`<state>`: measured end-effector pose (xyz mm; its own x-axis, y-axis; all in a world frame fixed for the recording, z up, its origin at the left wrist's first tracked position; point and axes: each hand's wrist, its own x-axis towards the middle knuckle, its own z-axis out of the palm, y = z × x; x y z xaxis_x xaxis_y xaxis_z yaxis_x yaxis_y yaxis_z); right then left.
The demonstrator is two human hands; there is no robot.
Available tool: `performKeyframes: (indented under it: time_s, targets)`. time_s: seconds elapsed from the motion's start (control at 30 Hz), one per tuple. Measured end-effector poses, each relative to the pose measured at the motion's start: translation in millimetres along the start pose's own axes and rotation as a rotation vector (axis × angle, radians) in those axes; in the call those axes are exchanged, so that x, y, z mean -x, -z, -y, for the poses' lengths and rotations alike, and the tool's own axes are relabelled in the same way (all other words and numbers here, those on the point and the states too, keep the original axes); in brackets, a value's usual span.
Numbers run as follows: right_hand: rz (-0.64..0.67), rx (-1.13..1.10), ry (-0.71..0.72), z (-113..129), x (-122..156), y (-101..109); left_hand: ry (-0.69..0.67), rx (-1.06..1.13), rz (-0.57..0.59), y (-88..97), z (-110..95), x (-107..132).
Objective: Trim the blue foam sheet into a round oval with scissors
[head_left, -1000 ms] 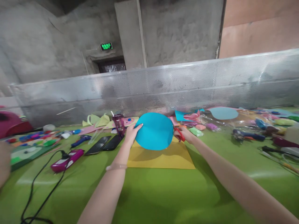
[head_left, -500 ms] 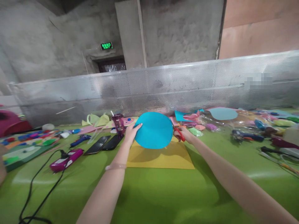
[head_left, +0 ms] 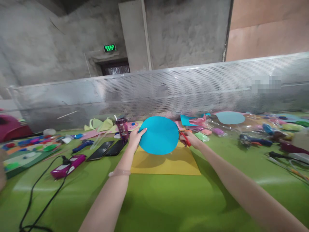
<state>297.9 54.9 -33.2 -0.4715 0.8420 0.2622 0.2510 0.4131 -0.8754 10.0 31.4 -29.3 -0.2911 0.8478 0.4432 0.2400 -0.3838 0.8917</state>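
A rounded sheet of blue paper [head_left: 158,135] is held up in front of me, its face towards me. My left hand [head_left: 136,137] pinches its left edge, thumb on the near side. At the right edge, my right hand [head_left: 189,139] is closed round red-handled scissors [head_left: 186,140]. The scissors' blades lie close to the paper's rim, mostly hidden behind it, so I cannot tell whether they touch it. Below the blue paper a yellow sheet [head_left: 166,164] lies flat on the green table [head_left: 154,199], shaded by it.
Two phones [head_left: 100,150] and a purple cup [head_left: 122,129] with a straw stand left of my hands. A magenta power strip [head_left: 68,166] with a black cord lies nearer. Glue guns [head_left: 256,140], coloured clay packs [head_left: 219,131] and a light blue paper oval [head_left: 231,118] lie to the right.
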Motion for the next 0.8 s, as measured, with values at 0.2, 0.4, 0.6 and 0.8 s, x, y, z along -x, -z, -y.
performKeyframes:
  time_s: [0.2, 0.4, 0.6, 0.8]
  targets:
    - [0.008, 0.014, -0.055, 11.2, 4.8, -1.6, -0.016, 0.001, -0.010, 0.0, 0.9, -0.1]
    - [-0.012, 0.013, -0.056, 23.1, 10.6, -4.4, -0.022, 0.008, -0.005, 0.1, 3.3, -1.0]
    - [-0.022, 0.012, -0.042, 18.1, 8.4, -3.5, -0.018, 0.027, -0.007, 0.3, 4.5, -1.8]
    - [-0.014, 0.000, -0.040, 16.8, 7.6, -3.0, 0.000, 0.035, -0.010, 0.3, 2.1, -1.3]
